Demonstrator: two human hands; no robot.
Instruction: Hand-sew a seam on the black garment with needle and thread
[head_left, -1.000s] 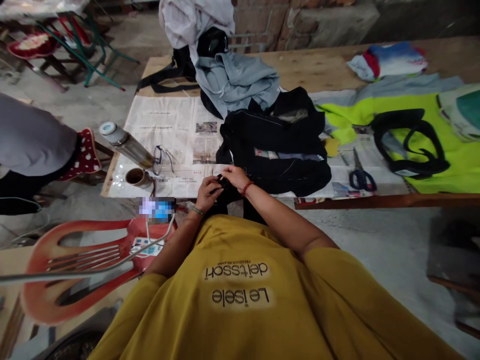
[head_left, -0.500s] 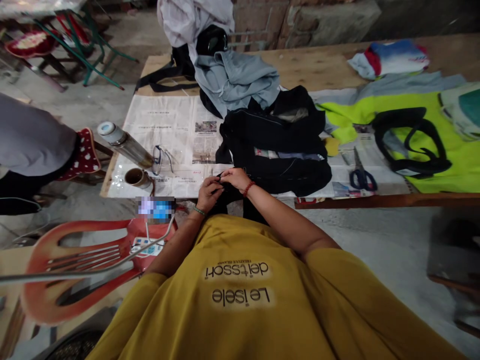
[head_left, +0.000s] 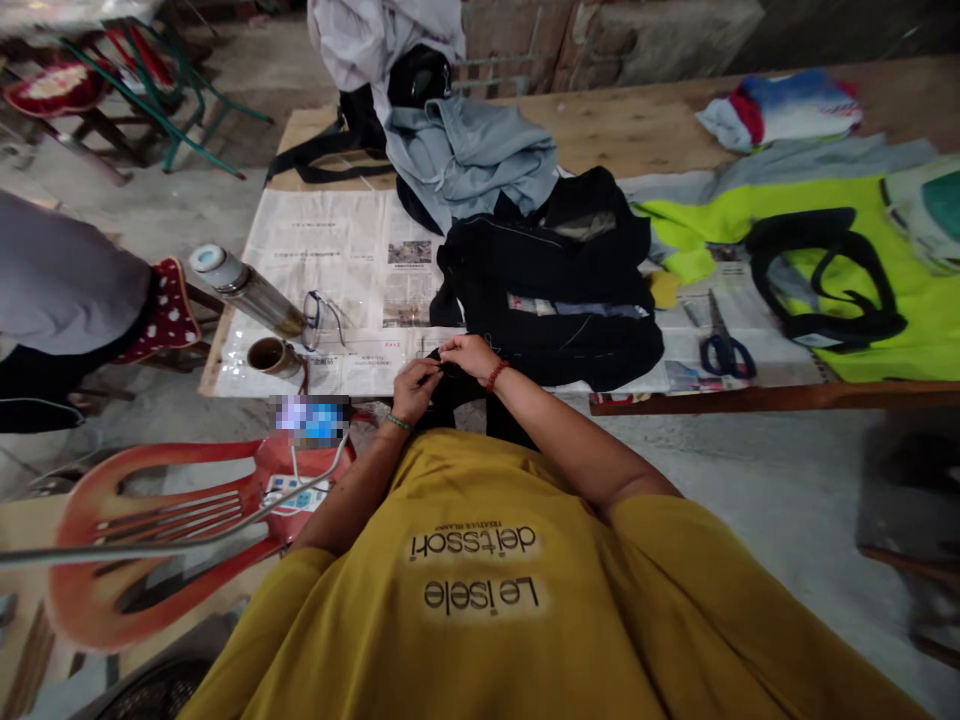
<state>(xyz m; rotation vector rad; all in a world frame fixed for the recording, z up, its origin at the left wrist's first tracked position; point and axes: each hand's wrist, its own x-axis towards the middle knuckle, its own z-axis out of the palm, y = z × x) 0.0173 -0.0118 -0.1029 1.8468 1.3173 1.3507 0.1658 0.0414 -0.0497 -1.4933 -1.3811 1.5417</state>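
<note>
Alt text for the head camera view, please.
A person's left hand and right hand pinch black cloth at the edge of a newspaper-lined table. Scissors lie to the right; a bottle and mug are to the left.

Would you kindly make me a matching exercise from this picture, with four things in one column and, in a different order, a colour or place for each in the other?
Column one
1. Scissors
2. Cup
3. Chair
4. Right hand

Column two
A. Red, bearing a power strip
B. At the near edge of the black cloth, with a red bracelet at its wrist
C. On the newspaper, to the right of the black cloth
D. Brown, near the base of the flask

Right pairs: 1-C, 2-D, 3-A, 4-B.
</note>
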